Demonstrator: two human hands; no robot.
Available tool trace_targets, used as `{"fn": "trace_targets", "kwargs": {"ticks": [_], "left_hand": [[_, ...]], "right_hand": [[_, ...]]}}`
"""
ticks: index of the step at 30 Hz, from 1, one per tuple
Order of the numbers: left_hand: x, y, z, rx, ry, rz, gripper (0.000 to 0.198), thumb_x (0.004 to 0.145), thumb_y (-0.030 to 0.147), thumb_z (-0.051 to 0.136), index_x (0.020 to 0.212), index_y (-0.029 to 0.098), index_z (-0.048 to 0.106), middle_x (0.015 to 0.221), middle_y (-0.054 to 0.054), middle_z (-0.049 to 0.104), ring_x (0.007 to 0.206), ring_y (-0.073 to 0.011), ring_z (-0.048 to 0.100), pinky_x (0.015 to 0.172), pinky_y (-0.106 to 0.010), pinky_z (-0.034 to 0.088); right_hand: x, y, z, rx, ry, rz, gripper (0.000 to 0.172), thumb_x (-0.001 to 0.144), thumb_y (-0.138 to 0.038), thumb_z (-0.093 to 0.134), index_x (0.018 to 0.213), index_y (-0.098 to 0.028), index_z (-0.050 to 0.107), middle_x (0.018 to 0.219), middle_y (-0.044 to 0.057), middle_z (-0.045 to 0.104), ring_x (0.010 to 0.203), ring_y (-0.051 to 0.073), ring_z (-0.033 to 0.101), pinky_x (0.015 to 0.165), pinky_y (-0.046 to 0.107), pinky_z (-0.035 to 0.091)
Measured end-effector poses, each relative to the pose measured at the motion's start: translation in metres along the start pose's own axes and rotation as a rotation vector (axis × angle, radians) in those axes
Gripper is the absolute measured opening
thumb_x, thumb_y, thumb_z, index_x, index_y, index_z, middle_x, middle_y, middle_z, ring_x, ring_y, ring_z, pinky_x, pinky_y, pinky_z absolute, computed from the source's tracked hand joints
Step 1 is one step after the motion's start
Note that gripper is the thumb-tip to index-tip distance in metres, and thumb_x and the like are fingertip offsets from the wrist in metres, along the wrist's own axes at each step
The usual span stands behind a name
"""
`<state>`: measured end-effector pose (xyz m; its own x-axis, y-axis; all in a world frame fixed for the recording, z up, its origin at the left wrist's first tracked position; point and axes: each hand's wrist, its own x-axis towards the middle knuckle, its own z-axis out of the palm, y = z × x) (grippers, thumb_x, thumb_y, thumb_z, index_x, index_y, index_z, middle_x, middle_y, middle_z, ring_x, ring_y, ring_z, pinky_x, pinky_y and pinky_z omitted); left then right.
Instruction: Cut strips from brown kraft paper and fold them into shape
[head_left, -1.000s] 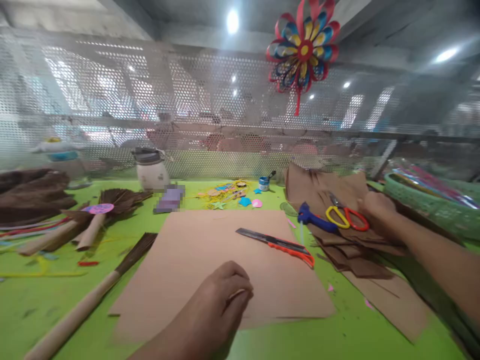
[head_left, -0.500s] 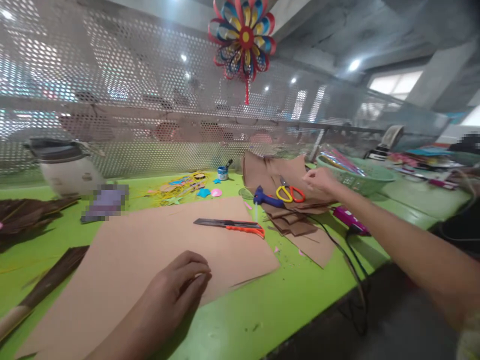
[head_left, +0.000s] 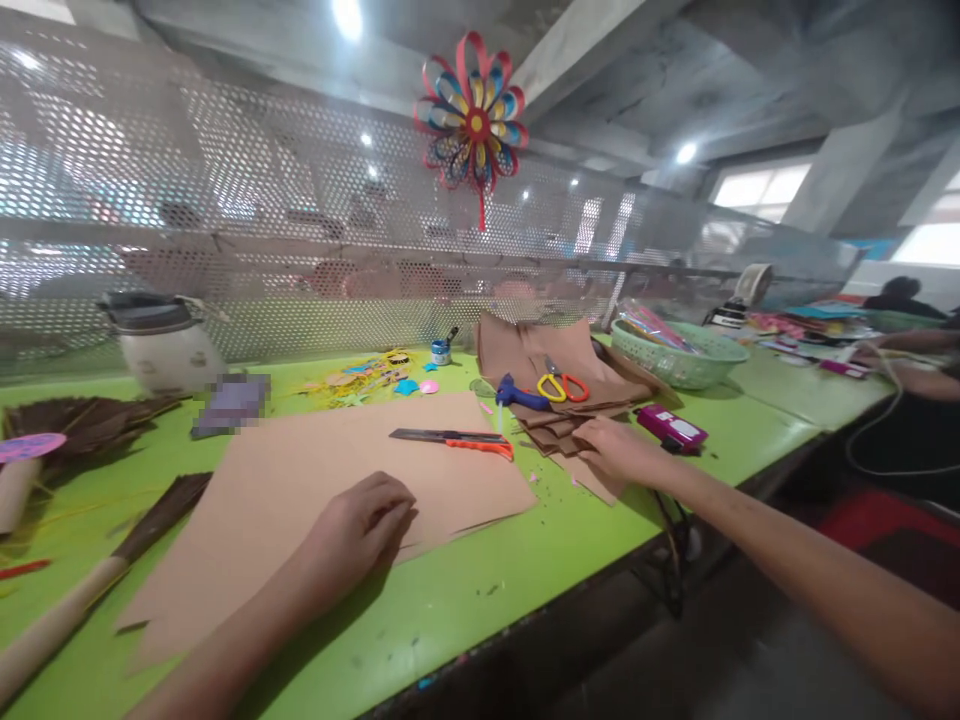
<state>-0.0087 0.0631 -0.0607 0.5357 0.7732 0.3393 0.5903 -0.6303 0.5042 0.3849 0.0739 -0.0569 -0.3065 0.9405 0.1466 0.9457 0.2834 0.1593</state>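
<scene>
My left hand (head_left: 365, 522) rests on large sheets of brown kraft paper (head_left: 300, 500), fingers curled together with nothing visible in them. Just beyond it on the paper lies a box cutter (head_left: 480, 444) with an orange handle. My right hand (head_left: 616, 448) is over the front edge of a pile of folded brown paper pieces (head_left: 525, 345). Its fingers are bent and closed; whatever lies between the tips is hidden. A blue glue gun (head_left: 523, 396) and scissors (head_left: 562, 386) with yellow and red handles lie on that pile. Dark cords (head_left: 670, 515) hang below my right wrist.
A purple box (head_left: 671, 428) and a green basket (head_left: 675, 355) stand to the right. A small blue jar (head_left: 441, 350), yellow scraps (head_left: 352, 378) and a white jug (head_left: 169, 345) line the back. A brown brush-like bundle (head_left: 161, 515) lies left. Another person's arm (head_left: 919, 360) shows far right.
My right hand has come down and toward me, from above the scissors to the front of the folded paper. My left hand stays on the sheets. The camera view has shifted slightly.
</scene>
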Motion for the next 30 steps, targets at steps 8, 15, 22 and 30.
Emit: {"fn": "trace_targets", "kwargs": {"ticks": [8,15,22,30], "left_hand": [[0.000,0.001,-0.002,-0.003,-0.014,0.028,0.027,0.090,0.029,0.040,0.082,0.018,0.064,0.087,-0.006,0.064,0.080,-0.0165,0.060,0.073,-0.028,0.048],[0.000,0.001,-0.002,-0.003,-0.032,0.045,0.028,0.091,0.028,0.040,0.083,0.017,0.064,0.087,-0.007,0.063,0.079,-0.0166,0.060,0.073,-0.029,0.049],[-0.001,0.002,-0.002,-0.006,-0.035,0.050,0.028,0.091,0.029,0.040,0.084,0.017,0.065,0.089,-0.007,0.063,0.080,-0.0166,0.060,0.074,-0.029,0.048],[0.000,0.001,-0.001,0.005,-0.018,0.069,0.027,0.090,0.027,0.041,0.083,0.017,0.065,0.086,-0.007,0.063,0.079,-0.0166,0.060,0.073,-0.028,0.049]], "right_hand": [[0.005,0.009,0.016,-0.022,0.026,-0.068,0.022,0.086,-0.013,0.048,0.094,-0.015,0.068,0.094,0.012,0.070,0.093,0.023,0.061,0.083,0.030,0.043],[0.001,0.009,0.020,-0.040,0.130,-0.068,0.019,0.079,-0.005,0.050,0.080,-0.014,0.066,0.081,0.012,0.068,0.080,0.024,0.059,0.072,0.031,0.044],[-0.007,0.013,0.031,0.044,0.273,-0.047,0.024,0.088,-0.012,0.042,0.083,-0.014,0.066,0.083,0.011,0.067,0.082,0.022,0.060,0.074,0.032,0.045],[-0.019,0.018,0.039,0.163,0.375,-0.053,0.020,0.087,-0.014,0.047,0.077,-0.015,0.064,0.078,0.009,0.066,0.075,0.020,0.060,0.070,0.031,0.047]]}}
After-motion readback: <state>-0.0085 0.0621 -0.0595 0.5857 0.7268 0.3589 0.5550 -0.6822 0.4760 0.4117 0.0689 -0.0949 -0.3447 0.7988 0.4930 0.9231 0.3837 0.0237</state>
